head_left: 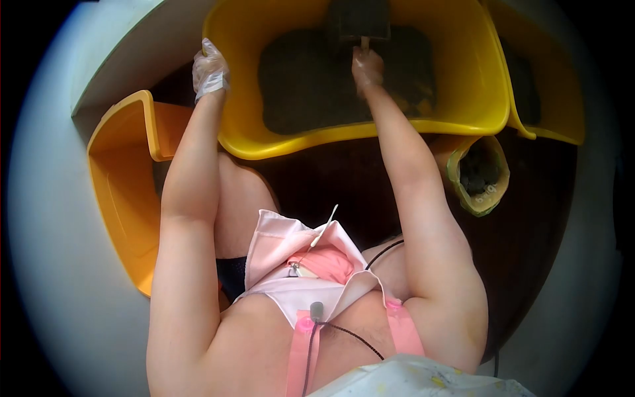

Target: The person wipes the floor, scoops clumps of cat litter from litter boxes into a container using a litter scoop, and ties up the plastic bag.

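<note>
My left hand point(210, 69), in a clear plastic glove, is closed on the left rim of a large yellow tub point(473, 79). Dark grey granular material, like cat litter point(301, 86), covers the tub's floor. Over the far part of it, my right hand point(368, 69) grips the short pale handle of a dark, wide-bladed scoop point(360, 20). The blade points away from me and looks dark, so I cannot tell what lies on it.
An open paper-like bag point(503, 177) holding dark grey lumps stands below the tub's right corner. Another yellow tub point(559, 92) adjoins on the right. An orange-yellow bin point(122, 198) is at my left. A pale wall point(126, 59) curves behind it.
</note>
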